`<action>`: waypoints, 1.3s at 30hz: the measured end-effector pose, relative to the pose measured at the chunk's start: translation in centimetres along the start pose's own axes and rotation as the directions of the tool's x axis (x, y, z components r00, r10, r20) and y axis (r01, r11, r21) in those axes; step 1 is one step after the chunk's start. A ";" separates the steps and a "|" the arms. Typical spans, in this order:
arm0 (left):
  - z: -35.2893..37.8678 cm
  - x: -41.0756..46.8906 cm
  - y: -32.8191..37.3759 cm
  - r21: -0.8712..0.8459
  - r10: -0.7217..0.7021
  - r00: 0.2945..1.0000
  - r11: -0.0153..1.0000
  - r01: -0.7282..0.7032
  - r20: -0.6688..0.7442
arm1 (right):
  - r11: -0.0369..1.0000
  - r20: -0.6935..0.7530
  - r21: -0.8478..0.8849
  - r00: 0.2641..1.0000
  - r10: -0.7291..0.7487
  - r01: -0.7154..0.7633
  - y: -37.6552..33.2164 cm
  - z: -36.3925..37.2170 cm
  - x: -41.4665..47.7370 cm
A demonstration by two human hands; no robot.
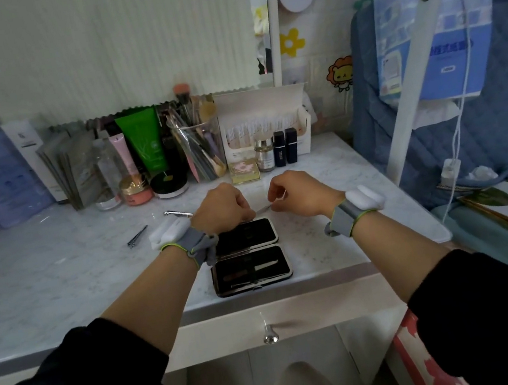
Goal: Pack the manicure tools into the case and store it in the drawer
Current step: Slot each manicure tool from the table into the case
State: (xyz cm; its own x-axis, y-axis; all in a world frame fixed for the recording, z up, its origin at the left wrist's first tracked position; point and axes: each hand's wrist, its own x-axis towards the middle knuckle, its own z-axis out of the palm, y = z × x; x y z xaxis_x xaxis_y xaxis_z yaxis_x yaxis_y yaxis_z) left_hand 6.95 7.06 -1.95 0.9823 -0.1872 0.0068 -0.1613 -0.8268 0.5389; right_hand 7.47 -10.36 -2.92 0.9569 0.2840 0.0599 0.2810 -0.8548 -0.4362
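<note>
Steel tool [264, 210] — left hand [223, 207], right hand [300, 193] pinching.

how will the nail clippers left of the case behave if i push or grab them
The nail clippers look like bare metal, so probably rigid and light. Lying flat on the glossy tabletop, they would likely slide, not roll, when pushed.
</note>
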 end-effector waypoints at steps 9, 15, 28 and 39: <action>0.4 1.3 0.2 0.069 -0.022 0.996 0.997 0.016 0.086 | 1.000 0.048 -0.018 0.999 0.000 0.001 0.0 0.3 1.1; 0.6 1.5 0.5 0.176 -0.022 0.990 0.984 -0.003 0.142 | 1.000 0.067 -0.016 0.997 -0.025 0.026 -0.1 0.2 1.2; 0.6 1.1 0.6 0.215 0.039 0.984 0.974 -0.076 0.174 | 0.993 0.144 -0.092 0.988 -0.060 0.074 -0.2 0.2 0.8; 0.9 0.8 -0.3 0.108 0.114 0.993 0.987 -0.116 0.028 | 0.996 0.122 -0.037 0.990 -0.078 0.083 -0.6 0.0 0.5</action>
State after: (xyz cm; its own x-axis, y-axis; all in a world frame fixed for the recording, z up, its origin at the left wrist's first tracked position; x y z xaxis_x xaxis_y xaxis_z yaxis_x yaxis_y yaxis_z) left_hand 7.67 6.68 -2.91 0.9545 -0.2947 0.0446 -0.2836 -0.8517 0.4407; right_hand 7.76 -9.74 -2.65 0.9163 0.4003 -0.0163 0.3616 -0.8439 -0.3963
